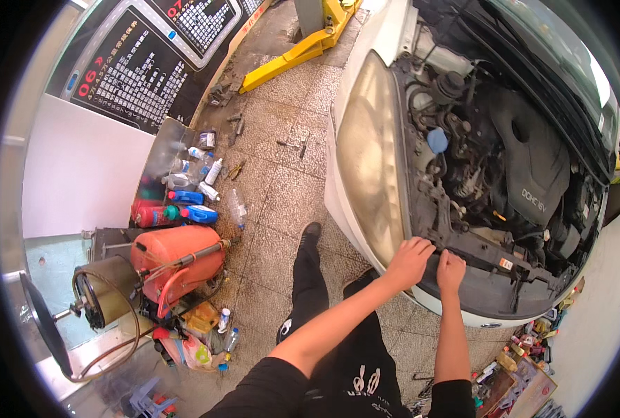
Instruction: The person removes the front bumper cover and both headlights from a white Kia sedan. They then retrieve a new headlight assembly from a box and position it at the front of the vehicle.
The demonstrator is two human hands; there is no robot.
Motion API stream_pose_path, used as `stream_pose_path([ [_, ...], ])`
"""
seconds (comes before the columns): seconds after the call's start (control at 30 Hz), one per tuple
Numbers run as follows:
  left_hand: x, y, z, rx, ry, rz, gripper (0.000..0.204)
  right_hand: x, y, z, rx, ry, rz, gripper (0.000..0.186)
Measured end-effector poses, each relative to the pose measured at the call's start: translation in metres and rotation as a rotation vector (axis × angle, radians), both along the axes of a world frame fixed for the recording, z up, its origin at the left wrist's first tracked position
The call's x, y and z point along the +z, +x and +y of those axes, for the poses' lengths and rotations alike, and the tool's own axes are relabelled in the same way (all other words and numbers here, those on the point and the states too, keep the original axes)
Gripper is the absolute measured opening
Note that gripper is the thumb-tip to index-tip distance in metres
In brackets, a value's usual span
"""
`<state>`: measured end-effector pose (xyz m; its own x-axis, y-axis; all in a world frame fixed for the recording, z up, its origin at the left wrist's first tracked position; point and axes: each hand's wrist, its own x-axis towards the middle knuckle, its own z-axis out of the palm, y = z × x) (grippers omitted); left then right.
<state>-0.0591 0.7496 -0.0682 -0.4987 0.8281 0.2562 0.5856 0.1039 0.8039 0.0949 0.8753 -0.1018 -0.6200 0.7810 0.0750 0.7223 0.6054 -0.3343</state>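
My left hand (411,258), its fingers curled, is at the inner lower corner of the yellowed headlight (365,139) of a white car, where it meets the black front trim (498,299). Just to its right, my right hand (451,270) is closed at that trim's edge. What exactly the fingers grip is hidden. Beyond both hands lies the open engine bay, with a dark plastic engine cover (533,160) and a blue round cap (437,141).
At left stand a red tank (160,254), a dark metal cylinder (101,299) and assorted bottles (198,214). A yellow lift arm (282,68) lies at upper middle, near small tools (294,146) on the tiled floor (275,174). More items (515,352) crowd the lower right.
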Motion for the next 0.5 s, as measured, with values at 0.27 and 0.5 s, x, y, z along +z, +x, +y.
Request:
stream_pose_path([
  [0.27, -0.121, -0.331, -0.045, 0.280, 0.111, 0.010, 0.045, -0.017, -0.021, -0.020, -0.050, 0.038, 0.038, 0.038],
  [0.5, -0.166, -0.384, -0.039, -0.071, 0.125, 0.236, 0.047, -0.017, -0.030, -0.021, -0.091, 0.069, 0.042, 0.038],
])
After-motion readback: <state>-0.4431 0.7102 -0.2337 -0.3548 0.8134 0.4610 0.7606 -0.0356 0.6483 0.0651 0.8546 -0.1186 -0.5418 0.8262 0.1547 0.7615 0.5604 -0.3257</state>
